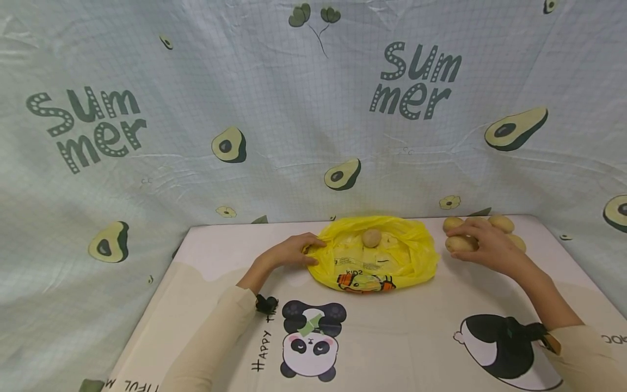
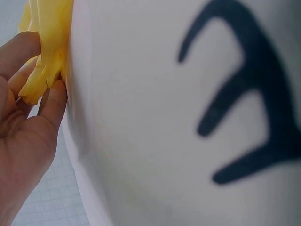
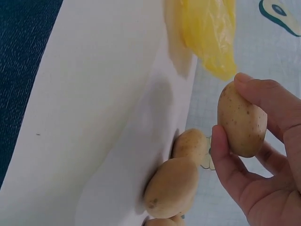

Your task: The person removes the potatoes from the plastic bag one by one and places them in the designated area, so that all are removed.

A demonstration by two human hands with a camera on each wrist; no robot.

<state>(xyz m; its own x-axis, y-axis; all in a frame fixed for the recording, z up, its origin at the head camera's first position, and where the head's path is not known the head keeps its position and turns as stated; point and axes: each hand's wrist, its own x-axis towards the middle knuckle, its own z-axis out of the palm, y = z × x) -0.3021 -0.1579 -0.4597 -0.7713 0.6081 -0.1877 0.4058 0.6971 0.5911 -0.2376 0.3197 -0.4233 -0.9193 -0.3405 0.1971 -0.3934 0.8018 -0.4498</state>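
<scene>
A yellow plastic bag (image 1: 421, 256) lies spread on the table with its mouth open, and a potato (image 1: 372, 238) rests inside it. At its left edge my left hand (image 1: 292, 249) holds the plastic. The left wrist view shows a gathered bit of the bag (image 2: 35, 84) between thumb and fingers. To the right of the bag, my right hand (image 1: 492, 250) grips another potato (image 3: 242, 120) between thumb and fingertips, held above the tabletop. Behind and beside that hand sit several more potatoes (image 1: 502, 223), partly hidden by it.
A pale tablecloth (image 1: 392, 337) printed with a panda (image 1: 310, 354) covers the table. Behind stands a light curtain (image 1: 284, 179) with avocado prints, close to the table's back edge. In the right wrist view, loose potatoes (image 3: 171, 188) lie clustered below the right hand.
</scene>
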